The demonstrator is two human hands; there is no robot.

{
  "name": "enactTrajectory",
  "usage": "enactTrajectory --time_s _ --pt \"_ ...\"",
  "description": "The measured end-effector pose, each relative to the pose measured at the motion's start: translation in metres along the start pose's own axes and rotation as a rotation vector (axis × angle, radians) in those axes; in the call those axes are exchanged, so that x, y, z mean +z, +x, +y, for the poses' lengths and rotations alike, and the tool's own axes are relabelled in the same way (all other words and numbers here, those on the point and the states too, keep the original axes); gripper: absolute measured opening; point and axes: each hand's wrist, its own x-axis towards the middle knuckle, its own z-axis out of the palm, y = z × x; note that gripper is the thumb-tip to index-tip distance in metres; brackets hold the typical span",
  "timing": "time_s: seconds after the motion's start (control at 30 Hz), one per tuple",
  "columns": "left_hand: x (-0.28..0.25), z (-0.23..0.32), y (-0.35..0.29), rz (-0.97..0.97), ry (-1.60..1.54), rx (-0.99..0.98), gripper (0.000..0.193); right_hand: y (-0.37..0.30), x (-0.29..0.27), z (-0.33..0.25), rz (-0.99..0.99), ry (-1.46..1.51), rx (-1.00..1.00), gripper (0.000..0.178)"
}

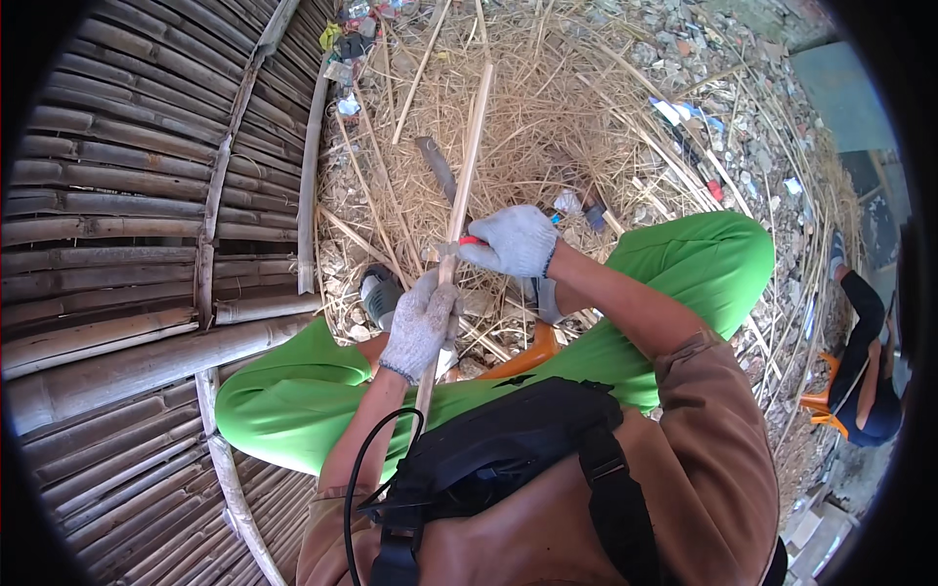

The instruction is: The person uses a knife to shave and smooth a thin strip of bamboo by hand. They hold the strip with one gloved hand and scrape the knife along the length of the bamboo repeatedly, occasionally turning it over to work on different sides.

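My left hand [422, 325], in a pale knit work glove, is closed round a long split bamboo strip [473, 142]. The strip runs from beside my waist up and away over the straw. My right hand [515, 241], gloved too, grips the red handle of a small knife [472, 240]. Its short blade lies across the strip just beyond my left hand, touching or very near it. Behind the strip, a flat grey blade-like piece [437, 164] rests on the ground; its far end shows, the rest is partly hidden.
A slatted bamboo wall [117, 205] stands close on my left. Dry straw and shavings [547, 127] cover the ground ahead, with loose bamboo strips [674, 156] and litter. I sit on an orange stool [528, 354]. Another person [860, 322] sits at the far right.
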Motion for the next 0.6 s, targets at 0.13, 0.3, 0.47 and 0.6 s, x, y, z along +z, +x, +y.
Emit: enactTrajectory --time_s 0.13,0.3,0.47,0.6 --pt "0.004 -0.001 -0.013 -0.089 -0.006 -0.053 0.025 0.011 -0.013 0.059 0.079 -0.025 0.282 0.062" --pt "0.004 -0.01 -0.021 -0.104 0.064 0.02 0.025 0.006 -0.043 0.074 -0.053 0.043 0.379 0.064" --pt "-0.001 -0.01 -0.014 -0.107 -0.008 -0.033 0.019 -0.014 -0.005 0.006 -0.043 0.058 0.166 0.065" --pt "-0.004 0.0 -0.03 -0.19 0.031 -0.07 0.027 0.008 -0.053 0.106 0.02 0.064 0.589 0.081"
